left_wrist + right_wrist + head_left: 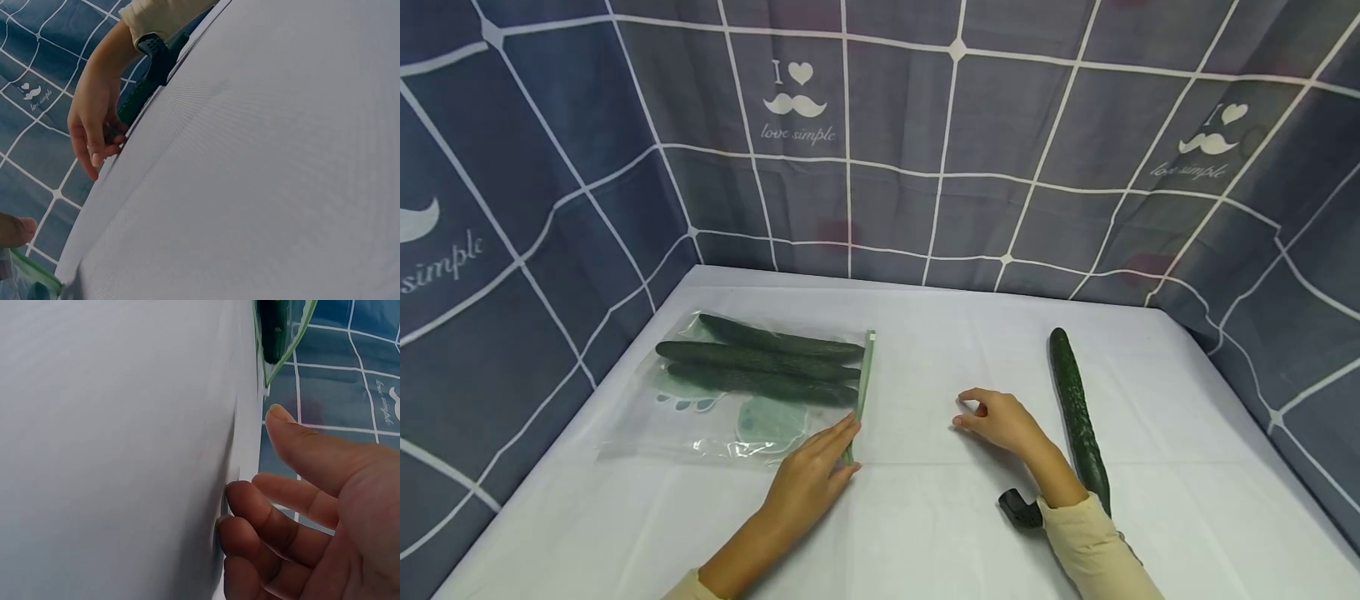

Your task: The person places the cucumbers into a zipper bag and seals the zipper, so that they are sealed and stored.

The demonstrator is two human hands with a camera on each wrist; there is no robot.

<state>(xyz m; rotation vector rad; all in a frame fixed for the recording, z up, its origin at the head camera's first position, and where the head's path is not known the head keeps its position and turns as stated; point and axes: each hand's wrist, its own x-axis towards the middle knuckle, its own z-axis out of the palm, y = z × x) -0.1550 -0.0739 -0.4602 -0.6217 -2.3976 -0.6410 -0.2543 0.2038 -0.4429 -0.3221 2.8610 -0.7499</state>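
Observation:
A clear zip bag (700, 433) lies on the left of the table with several cucumbers (760, 358) inside. Its green zip edge (867, 367) faces right; in the right wrist view the green lips (306, 319) stand apart around a cucumber end (273, 331). My left hand (812, 467) rests at the near end of that edge, fingers fairly straight and thumb apart. Over the bare cloth right of the bag, my right hand (1000, 421) holds nothing, its fingers loosely bent. One loose cucumber (1078, 408) lies beyond my right forearm, its near end partly hidden by the sleeve.
A white cloth (917, 533) covers the table. Dark blue checked curtains (895, 208) hang along the back and both sides. A black wrist camera (1021, 508) sits by my right sleeve.

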